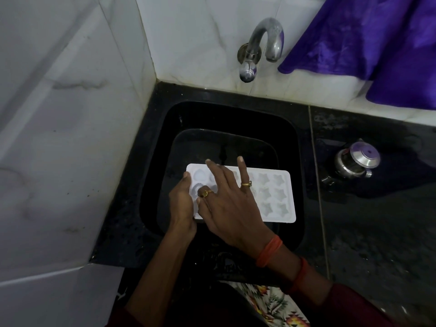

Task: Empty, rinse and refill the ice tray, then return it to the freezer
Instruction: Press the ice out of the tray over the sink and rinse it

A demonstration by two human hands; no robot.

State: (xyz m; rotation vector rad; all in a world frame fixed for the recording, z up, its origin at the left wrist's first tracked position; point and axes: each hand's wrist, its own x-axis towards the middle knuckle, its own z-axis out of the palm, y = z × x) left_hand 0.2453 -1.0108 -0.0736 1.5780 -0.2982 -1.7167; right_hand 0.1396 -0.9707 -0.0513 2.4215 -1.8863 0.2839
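Nearest, the left hand [181, 201] grips the left end of the white ice tray [273, 197], while the right hand [228, 201], wearing two gold rings, lies across the tray's left half with its fingers straight and spread. The tray sits level and right way up over the black sink [236, 119], its star-shaped cups showing at the uncovered right end; whether it rests on anything is unclear. Farther off, a small steel pot [356, 161] stands on the dark tabletop [377, 220] right of the sink, and a curved metal tap [266, 43] juts from the tiled wall beside a hanging purple cloth [365, 43].
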